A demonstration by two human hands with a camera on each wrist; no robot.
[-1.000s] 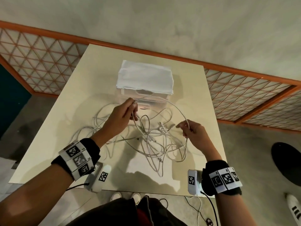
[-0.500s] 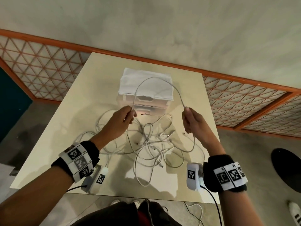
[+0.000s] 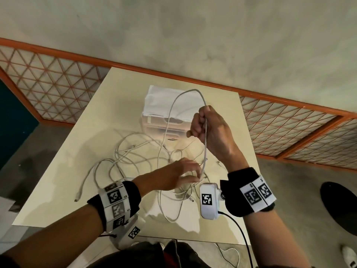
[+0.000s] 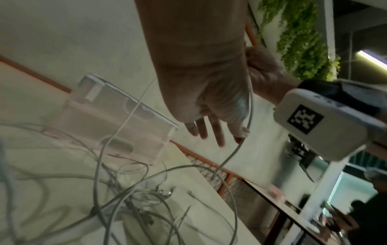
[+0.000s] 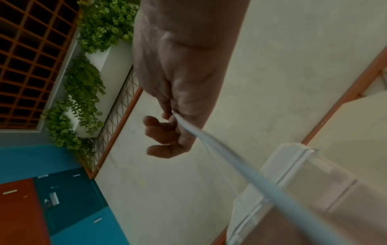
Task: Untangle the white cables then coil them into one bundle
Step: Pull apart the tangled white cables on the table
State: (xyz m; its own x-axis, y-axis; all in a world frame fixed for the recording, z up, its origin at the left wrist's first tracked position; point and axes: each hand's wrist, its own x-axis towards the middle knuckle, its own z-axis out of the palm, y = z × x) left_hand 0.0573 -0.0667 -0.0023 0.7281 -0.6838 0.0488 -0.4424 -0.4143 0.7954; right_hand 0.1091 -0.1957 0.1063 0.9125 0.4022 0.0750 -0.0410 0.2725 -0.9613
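A tangle of white cables (image 3: 135, 157) lies in the middle of the cream table (image 3: 77, 151). My right hand (image 3: 204, 128) is raised above it in a fist and grips one white cable (image 3: 170, 113). That cable arches up over the fist and falls on the left into the tangle. Its other part hangs straight down from the fist to my left hand (image 3: 181, 174). The left hand is low over the table with its fingers (image 4: 217, 137) straight and spread, touching the hanging cable (image 4: 250, 107). In the right wrist view the cable (image 5: 230, 160) leaves the curled fingers (image 5: 165, 132).
A clear plastic box (image 3: 154, 128) with a folded white cloth (image 3: 160, 99) on top stands behind the tangle. One cable end (image 3: 77, 198) lies near the table's front left edge. Orange-framed lattice panels (image 3: 48, 84) sit on the floor behind the table.
My right hand has risen and moved toward the centre with the cable. My left hand has let go of the loop and dropped to the right, under the right hand.
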